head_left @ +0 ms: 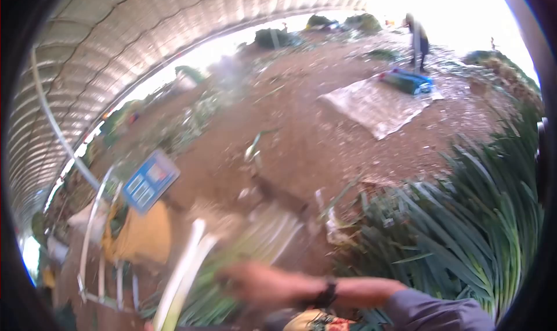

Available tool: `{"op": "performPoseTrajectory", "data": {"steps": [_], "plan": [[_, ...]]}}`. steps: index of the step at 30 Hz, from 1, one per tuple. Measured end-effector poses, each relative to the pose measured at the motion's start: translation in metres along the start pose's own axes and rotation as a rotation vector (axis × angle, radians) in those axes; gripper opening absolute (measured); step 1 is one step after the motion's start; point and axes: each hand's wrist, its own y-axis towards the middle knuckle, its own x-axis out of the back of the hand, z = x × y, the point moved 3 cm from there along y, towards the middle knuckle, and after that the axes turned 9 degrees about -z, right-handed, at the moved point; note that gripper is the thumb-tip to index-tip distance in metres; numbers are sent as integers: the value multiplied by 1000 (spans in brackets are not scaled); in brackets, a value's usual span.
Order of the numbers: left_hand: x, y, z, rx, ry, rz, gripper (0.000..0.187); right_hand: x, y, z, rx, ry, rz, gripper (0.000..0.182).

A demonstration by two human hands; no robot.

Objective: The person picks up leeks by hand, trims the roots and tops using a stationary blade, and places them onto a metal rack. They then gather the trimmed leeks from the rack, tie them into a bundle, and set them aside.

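Note:
Two leeks (184, 273) rise from the bottom edge at left, their white ends pointing up. Only a sliver of my left hand (148, 326) shows at the foot of these leeks, and it appears closed around them. My right hand (261, 281), smeared by motion, reaches left over green leek leaves, with a dark band on the wrist. Its fingers are too blurred to read. Beyond it, a row of leeks (270, 232) lies on the ground, white ends away from me.
A big heap of leeks (464, 220) fills the right side. At left stand a pale metal frame (87, 244), a yellow cloth (142, 235) and a blue panel (151, 180). Farther off, a person (418, 43) stands by a pale sheet (377, 110) bearing a blue-green bundle (409, 81).

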Motion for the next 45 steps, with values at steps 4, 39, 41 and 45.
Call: {"op": "performPoseTrajectory", "data": {"steps": [4, 39, 41, 45], "plan": [[-31, 62, 0, -281, -94, -238, 55, 59, 40, -26, -122, -174, -6, 40], [-410, 306, -167, -502, -178, -147, 56, 65, 68, -423, -276, -1186, 106, 31], [-408, 309, -167, -493, -265, -37, 56, 66, 67, -422, -196, -1248, 165, 27], [-421, 316, -166, -471, -303, 105, 58, 72, 62, -435, -117, -1221, 202, 23]]}}
